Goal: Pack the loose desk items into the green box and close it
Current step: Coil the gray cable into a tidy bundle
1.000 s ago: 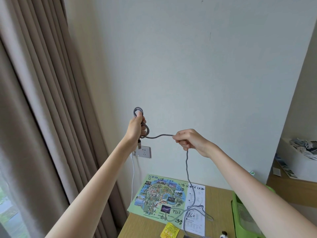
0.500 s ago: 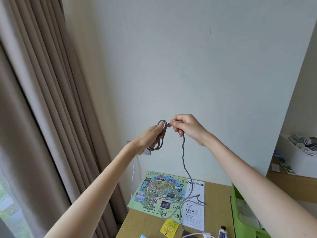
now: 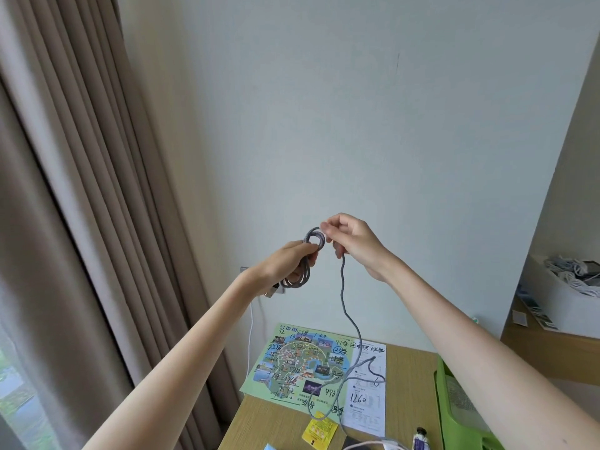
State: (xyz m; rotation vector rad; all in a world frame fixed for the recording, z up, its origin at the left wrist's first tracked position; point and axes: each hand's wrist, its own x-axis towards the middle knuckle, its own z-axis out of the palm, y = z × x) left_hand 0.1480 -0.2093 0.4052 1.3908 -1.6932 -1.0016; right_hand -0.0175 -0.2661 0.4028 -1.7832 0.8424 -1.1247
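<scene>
The grey braided cable (image 3: pixel 341 287) is held up in front of the wall, well above the desk (image 3: pixel 412 378). Part of it is wound into a small bundle of loops and the rest hangs in a loose, wavy line down to the desk's back-left corner. The left hand (image 3: pixel 287 263) grips the bundle with its fingers curled round the loops, and a metal plug end sticks out below the wrist. The right hand (image 3: pixel 352 238) pinches the strand at the top of the bundle between thumb and forefinger (its other fingers are curled in beneath), just beside the left hand's fingertips. The cable's tail lies in 1 open curl across a colourful map (image 3: pixel 292 368) and a white printed sheet (image 3: pixel 367 407), both scribbled with handwritten numbers and lying flat near the desk's back edge. A yellow sachet (image 3: pixel 316 430) sits just in front of the map, touching the cable's lowest bend. The green box (image 3: pixel 449 414) stands at the desk's right edge, only its rim and pale inside in view, with a small dark-capped tube (image 3: pixel 420 439) just beside it. A beige curtain (image 3: pixel 81 190) hangs along the desk's left side.
</scene>
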